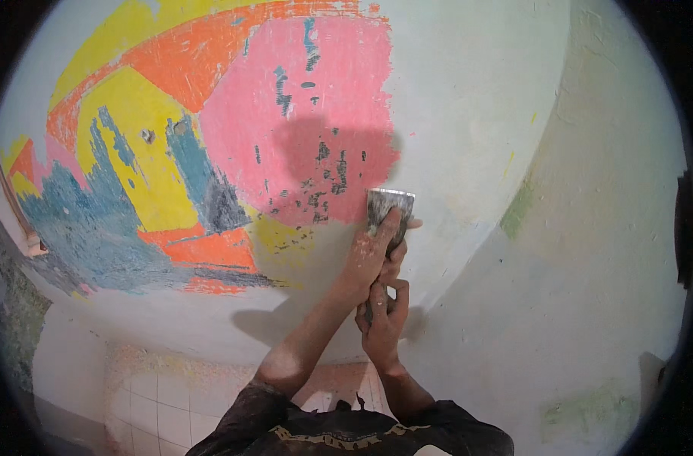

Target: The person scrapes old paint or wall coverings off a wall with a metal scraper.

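Note:
I hold a wide-bladed metal scraper (379, 206) with both hands, its smeared blade pointing up the wall. My left hand (370, 251) wraps around the upper part, one finger laid along the blade. Below it, my right hand (385, 325) grips the lower handle, which is mostly hidden by fingers. The bright blade edge lies over the lower right border of a pink painted patch (346, 68); whether it touches the wall cannot be made out. Dark grey marks dot the pink, and its right border is ragged against the pale wall surface (443, 114).
Yellow (147, 188), orange (181, 62) and teal (96, 228) paint covers the wall to the left. A side wall (580, 285) meets it at right. Below lies a tiled floor (153, 399) with scattered flakes. A frame edge (16, 211) stands far left.

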### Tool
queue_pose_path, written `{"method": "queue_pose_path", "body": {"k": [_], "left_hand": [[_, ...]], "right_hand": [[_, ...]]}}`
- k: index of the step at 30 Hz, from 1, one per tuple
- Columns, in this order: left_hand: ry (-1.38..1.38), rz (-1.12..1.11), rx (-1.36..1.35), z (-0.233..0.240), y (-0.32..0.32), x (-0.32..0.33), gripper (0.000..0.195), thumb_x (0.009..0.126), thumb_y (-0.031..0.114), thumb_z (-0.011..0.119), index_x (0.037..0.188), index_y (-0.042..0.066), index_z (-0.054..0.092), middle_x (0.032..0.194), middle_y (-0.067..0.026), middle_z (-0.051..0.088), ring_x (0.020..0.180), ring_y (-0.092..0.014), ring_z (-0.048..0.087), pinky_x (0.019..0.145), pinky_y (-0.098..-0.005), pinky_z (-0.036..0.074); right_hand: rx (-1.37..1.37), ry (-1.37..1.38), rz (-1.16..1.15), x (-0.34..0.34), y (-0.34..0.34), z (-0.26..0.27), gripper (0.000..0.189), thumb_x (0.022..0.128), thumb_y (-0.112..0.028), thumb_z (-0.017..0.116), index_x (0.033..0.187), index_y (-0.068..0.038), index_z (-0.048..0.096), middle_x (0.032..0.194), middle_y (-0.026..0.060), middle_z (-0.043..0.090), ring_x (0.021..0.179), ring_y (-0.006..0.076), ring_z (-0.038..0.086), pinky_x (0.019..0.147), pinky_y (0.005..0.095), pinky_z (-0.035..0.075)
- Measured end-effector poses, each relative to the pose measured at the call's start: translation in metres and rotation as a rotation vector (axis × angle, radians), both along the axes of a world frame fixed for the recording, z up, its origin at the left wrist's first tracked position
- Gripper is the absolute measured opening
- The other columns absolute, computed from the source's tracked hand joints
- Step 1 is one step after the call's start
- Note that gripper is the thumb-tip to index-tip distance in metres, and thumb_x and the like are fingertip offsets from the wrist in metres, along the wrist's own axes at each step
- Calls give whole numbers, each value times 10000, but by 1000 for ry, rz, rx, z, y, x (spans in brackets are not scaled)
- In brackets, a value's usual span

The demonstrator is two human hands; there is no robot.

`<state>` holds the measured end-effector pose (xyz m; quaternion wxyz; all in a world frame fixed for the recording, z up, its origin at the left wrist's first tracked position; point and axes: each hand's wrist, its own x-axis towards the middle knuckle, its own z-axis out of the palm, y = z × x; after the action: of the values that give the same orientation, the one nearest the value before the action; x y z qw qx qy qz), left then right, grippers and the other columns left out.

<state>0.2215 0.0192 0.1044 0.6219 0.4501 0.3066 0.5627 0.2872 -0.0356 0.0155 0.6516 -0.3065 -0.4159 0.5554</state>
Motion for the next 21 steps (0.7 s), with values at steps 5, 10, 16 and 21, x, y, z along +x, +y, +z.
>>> {"method": "queue_pose_path", "body": {"k": [5,10,16,21], "left_hand": [[29,-17,-65,-18,-8,0,576,897,533,490,1106,5,585,528,50,379,394,-27,311,351,-196,236],[-2,-33,-130,-21,-3,6,531,910,498,495,1096,11,595,520,49,374,395,-31,309,354,-198,229],[60,69,95,-16,2,6,499,924,466,485,1082,12,616,513,53,363,387,-43,298,359,-218,231],[40,-22,-137,-61,-9,13,560,922,520,451,1156,25,570,529,40,356,409,-47,318,374,-215,268]], "right_hand": [[16,39,10,-2,-10,-8,141,950,-176,483,1008,-95,383,659,-3,458,468,30,360,381,176,250],[-7,39,34,7,-3,-12,146,953,-191,480,1007,-92,386,661,-3,463,465,30,360,380,178,252],[24,49,67,8,6,-13,120,956,-186,473,1001,-107,394,645,9,479,448,45,379,372,180,253],[-91,32,63,18,-10,-52,107,956,-170,471,999,-106,397,635,7,480,442,46,366,366,186,236]]}}
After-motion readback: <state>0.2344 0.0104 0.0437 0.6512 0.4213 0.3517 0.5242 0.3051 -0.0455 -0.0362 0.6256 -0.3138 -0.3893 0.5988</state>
